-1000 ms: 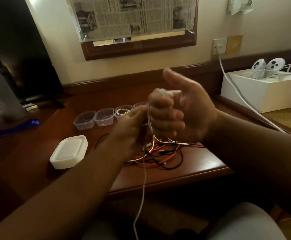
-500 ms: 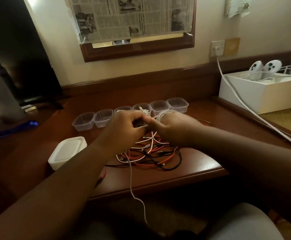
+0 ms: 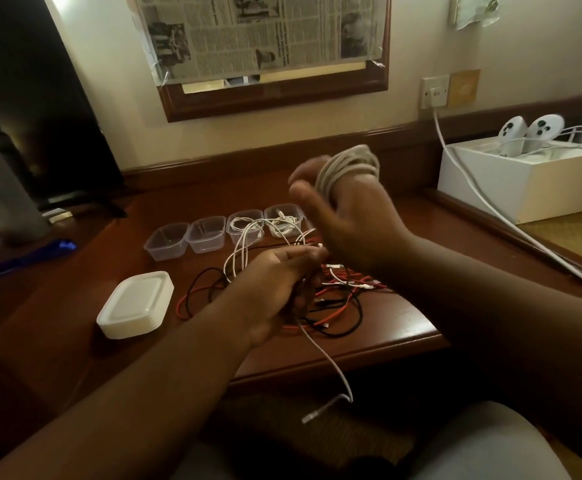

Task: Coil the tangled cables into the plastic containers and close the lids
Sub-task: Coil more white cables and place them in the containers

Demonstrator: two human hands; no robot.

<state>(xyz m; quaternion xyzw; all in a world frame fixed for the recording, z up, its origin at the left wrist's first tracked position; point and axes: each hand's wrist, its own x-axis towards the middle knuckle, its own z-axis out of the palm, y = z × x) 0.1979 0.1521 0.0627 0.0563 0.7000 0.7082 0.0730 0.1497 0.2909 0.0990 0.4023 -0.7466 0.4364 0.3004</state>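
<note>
My right hand (image 3: pixel 345 216) has risen to centre frame, fingers wrapped in white cable (image 3: pixel 348 168) coils; my left hand (image 3: pixel 279 289) pinches the tail. Winding's nearly finished.

Legible text: none. Newspaper sheet (image 3: pixel 265 32), upper centre of the frame, taped over a framed mirror: printed columns and photographs, lettering too small and blurred to read.
</note>
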